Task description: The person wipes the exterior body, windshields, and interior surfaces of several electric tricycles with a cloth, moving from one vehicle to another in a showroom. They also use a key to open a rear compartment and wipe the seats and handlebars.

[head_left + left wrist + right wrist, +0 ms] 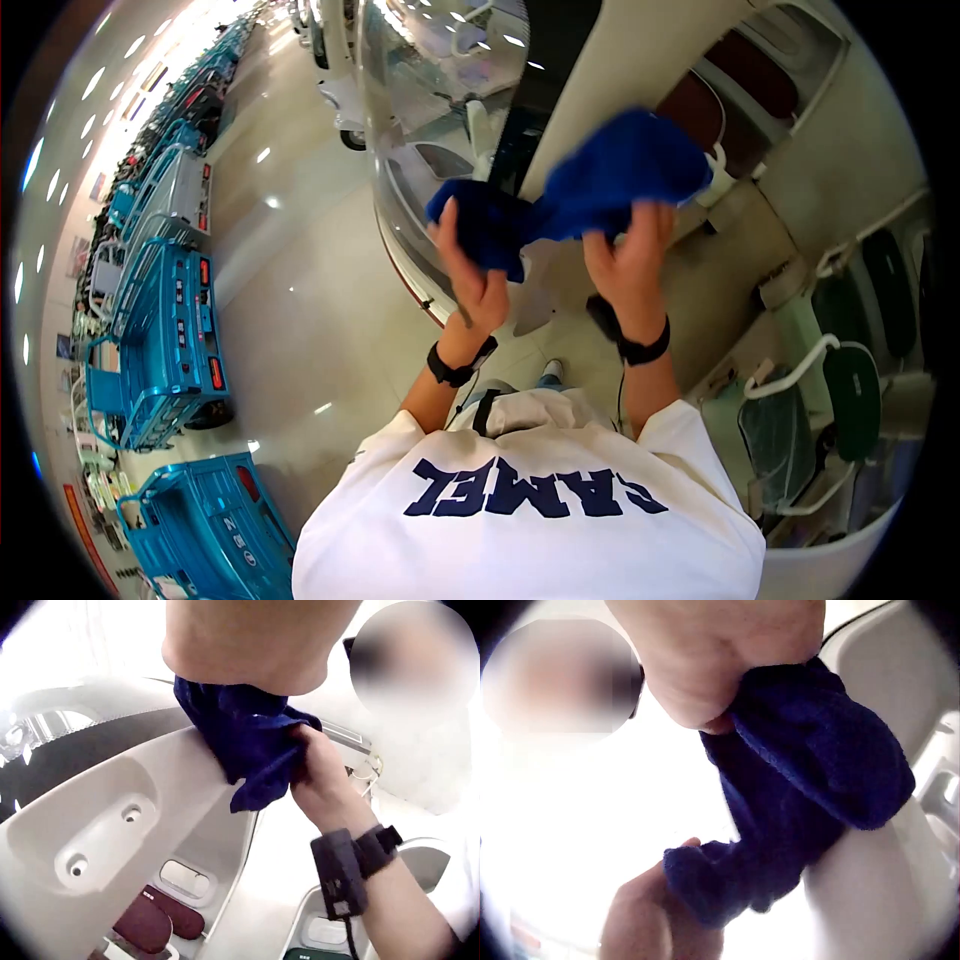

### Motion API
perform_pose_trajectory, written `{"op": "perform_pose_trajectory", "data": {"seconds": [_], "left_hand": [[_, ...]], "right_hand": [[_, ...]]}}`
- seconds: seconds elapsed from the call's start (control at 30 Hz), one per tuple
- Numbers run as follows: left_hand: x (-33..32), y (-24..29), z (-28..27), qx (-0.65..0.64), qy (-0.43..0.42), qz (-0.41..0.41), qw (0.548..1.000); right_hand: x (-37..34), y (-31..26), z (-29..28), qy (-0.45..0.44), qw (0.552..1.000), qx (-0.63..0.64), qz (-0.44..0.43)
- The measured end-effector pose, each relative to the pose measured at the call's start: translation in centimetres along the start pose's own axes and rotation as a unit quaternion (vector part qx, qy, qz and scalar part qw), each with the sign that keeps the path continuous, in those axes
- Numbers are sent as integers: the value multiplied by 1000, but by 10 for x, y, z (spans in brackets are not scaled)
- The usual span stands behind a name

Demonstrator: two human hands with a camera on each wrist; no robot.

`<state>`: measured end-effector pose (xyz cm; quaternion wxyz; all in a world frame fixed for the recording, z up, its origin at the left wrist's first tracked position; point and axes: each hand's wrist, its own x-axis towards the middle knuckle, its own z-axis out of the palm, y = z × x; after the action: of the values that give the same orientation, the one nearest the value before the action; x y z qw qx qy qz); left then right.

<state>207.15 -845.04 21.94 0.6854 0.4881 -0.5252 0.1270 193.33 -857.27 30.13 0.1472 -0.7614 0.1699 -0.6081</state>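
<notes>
A blue cloth (625,165) is stretched between both hands in the head view, bunched where it narrows in the middle. The left hand (474,280) grips its darker, smaller end, and the right hand (634,262) holds the wider end from below. Seen from the left wrist, the cloth (251,742) hangs beneath the near hand, with the right hand (326,776) curled into its edge. In the right wrist view the cloth (817,750) droops in a thick fold, and the left hand (649,919) pinches its lower end.
A pale vehicle body with a clear windshield (400,190) stands just beyond the hands. Dark red seats (750,75) and green seats (850,395) show at the right. Blue cargo tricycles (165,345) line the left side of the tiled floor (290,300).
</notes>
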Motion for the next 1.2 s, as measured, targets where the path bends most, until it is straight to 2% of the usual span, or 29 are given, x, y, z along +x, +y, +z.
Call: {"op": "perform_pose_trajectory", "data": {"seconds": [0.03, 0.07, 0.1, 0.13, 0.2, 0.3, 0.53, 0.63, 0.67, 0.73, 0.77, 0.83, 0.93, 1.03, 1.13, 1.2], "left_hand": [[4, -3, 6, 68, -42, -31, 996], [11, -9, 14, 135, -81, -59, 986], [4, -15, 18, 148, -133, -97, 975], [4, -15, 27, 149, -120, -93, 977], [6, -10, 24, 137, -134, -75, 979], [-4, -23, 21, 135, -150, -67, 977], [-22, -45, -1, 126, -191, -26, 973], [-46, -61, -27, 126, -266, 11, 956], [-58, -71, -35, 117, -278, 9, 953], [-77, -83, -62, 102, -339, -1, 935], [-81, -89, -76, 76, -382, -12, 921], [-96, -94, -101, 58, -454, -24, 889], [-137, -117, -131, 81, -560, -57, 823], [-171, -132, -149, 80, -560, -41, 824], [-183, -142, -159, 68, -579, -47, 811], [-181, -142, -157, 67, -594, -51, 800]], "right_hand": [[15, 3, 12, -24, 998, -46, -28], [25, 6, 22, -19, 999, -32, -37], [35, 8, 32, -23, 993, -86, -77], [43, 11, 42, -24, 983, -142, -115], [31, 12, 52, -8, 982, -140, -124], [11, 21, 61, 2, 983, -140, -114], [-30, 19, 73, 10, 985, -169, -27], [-68, 12, 80, -64, 979, -188, -51], [-82, 11, 85, -70, 975, -208, -30], [-117, 5, 91, -145, 965, -212, -52], [-134, -1, 94, -151, 959, -236, -34], [-170, -13, 104, -250, 943, -221, -24], [-232, -14, 124, -282, 936, -209, -29], [-253, -29, 133, -343, 917, -199, 39], [-268, -44, 137, -379, 892, -243, 26], [-271, -48, 134, -400, 878, -254, 62]]}}
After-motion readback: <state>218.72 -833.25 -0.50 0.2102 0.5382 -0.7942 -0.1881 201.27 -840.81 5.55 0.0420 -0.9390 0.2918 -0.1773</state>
